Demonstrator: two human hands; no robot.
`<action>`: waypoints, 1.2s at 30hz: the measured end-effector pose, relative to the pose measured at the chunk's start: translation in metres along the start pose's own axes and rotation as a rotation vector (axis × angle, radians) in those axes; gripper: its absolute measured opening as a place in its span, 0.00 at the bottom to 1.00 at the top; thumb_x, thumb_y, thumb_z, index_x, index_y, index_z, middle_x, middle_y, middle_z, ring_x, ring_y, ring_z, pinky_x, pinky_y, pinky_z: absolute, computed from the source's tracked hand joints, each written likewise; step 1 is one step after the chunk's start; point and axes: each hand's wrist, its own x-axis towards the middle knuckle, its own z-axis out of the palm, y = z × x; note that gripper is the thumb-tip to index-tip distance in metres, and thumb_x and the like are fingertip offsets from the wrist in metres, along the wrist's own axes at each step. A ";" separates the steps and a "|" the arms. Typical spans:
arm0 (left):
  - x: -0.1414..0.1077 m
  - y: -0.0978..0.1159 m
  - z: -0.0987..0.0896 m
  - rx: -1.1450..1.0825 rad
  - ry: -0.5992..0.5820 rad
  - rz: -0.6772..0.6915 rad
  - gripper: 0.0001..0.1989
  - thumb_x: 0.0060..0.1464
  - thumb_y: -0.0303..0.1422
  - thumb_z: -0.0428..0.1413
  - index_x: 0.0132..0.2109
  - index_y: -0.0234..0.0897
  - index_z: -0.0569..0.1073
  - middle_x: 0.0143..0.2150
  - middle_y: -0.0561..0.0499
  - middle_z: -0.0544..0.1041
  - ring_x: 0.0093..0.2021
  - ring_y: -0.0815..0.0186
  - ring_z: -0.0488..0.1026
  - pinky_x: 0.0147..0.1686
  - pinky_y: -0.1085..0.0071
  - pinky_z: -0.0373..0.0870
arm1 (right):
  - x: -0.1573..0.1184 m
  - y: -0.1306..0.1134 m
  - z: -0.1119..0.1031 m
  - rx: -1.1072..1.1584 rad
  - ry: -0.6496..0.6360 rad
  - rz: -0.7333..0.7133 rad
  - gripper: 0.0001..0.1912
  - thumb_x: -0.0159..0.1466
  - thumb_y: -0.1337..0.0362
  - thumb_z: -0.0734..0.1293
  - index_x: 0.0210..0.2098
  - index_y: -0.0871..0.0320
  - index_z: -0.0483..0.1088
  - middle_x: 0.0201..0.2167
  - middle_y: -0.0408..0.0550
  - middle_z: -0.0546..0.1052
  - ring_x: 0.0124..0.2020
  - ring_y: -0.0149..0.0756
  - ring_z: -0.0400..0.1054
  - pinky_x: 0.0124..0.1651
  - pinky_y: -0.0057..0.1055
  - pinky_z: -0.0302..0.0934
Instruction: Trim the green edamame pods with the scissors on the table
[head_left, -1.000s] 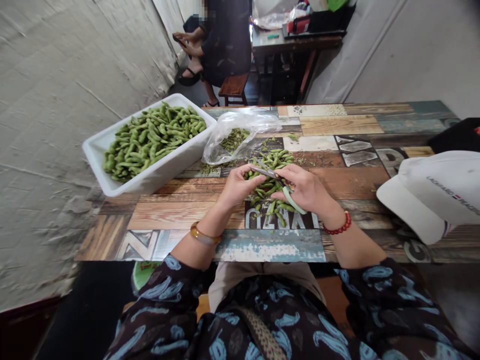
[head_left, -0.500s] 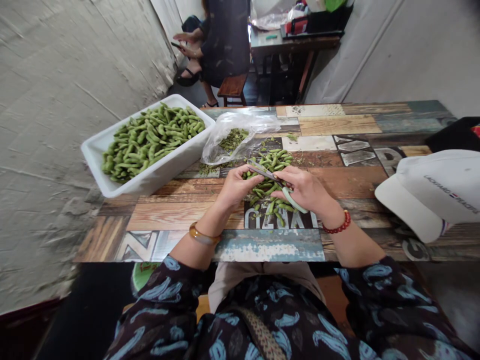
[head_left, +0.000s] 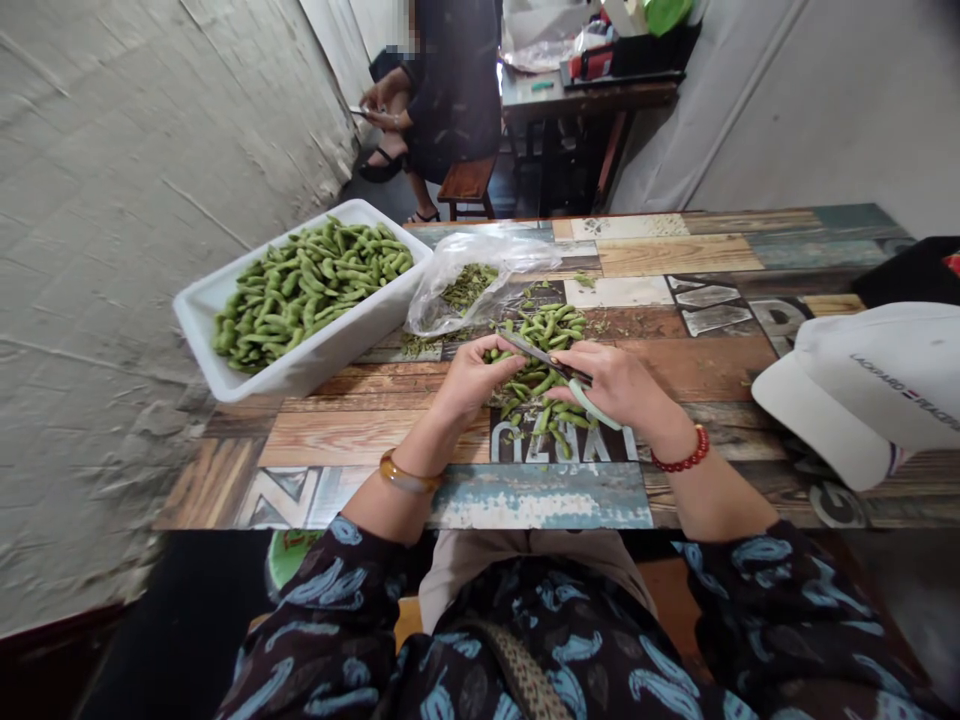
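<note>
My right hand [head_left: 611, 380] is closed around a pair of scissors [head_left: 536, 352] with pale green handles, their blades pointing left. The blade tips reach my left hand [head_left: 480, 375], whose thumb and fingers are pinched together. A green edamame pod [head_left: 491, 354] shows at those fingertips, partly hidden by them. Beneath both hands lies a loose pile of edamame pods [head_left: 555, 322] on the table. Just behind my left hand, a clear plastic bag [head_left: 442, 318] holds small green trimmings [head_left: 472, 285].
A white tub [head_left: 315, 358] heaped with edamame pods stands at the left on the wood-patterned table [head_left: 375, 420]. A white cap [head_left: 862, 380] lies at the right. Beyond the table a person [head_left: 457, 90] sits near a stool [head_left: 469, 180] and a side table [head_left: 592, 92].
The scissors have shifted slightly, with the blades a little more closed near my left fingertips. My hands stay in nearly the same place. The seated person's hands have moved around the phone.
</note>
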 end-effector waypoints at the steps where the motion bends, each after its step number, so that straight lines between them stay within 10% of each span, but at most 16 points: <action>1: 0.000 0.001 0.000 -0.019 0.011 -0.016 0.14 0.40 0.35 0.69 0.29 0.33 0.74 0.23 0.56 0.71 0.22 0.76 0.61 0.23 0.77 0.55 | 0.000 0.000 0.000 0.011 0.013 0.003 0.17 0.64 0.54 0.70 0.48 0.58 0.74 0.38 0.53 0.77 0.38 0.44 0.72 0.40 0.36 0.65; 12: 0.002 0.006 -0.004 -0.352 -0.034 -0.098 0.18 0.41 0.36 0.69 0.33 0.34 0.69 0.26 0.54 0.75 0.18 0.79 0.60 0.18 0.80 0.51 | 0.002 0.001 0.003 0.082 0.162 0.035 0.25 0.60 0.50 0.72 0.53 0.54 0.71 0.45 0.54 0.76 0.43 0.46 0.73 0.45 0.40 0.70; 36: 0.000 0.003 -0.002 -0.242 -0.046 0.014 0.16 0.43 0.36 0.69 0.32 0.34 0.69 0.25 0.54 0.76 0.17 0.79 0.59 0.18 0.79 0.51 | 0.003 0.001 0.007 0.153 0.127 -0.028 0.26 0.61 0.47 0.70 0.53 0.55 0.71 0.44 0.54 0.76 0.43 0.45 0.73 0.44 0.39 0.70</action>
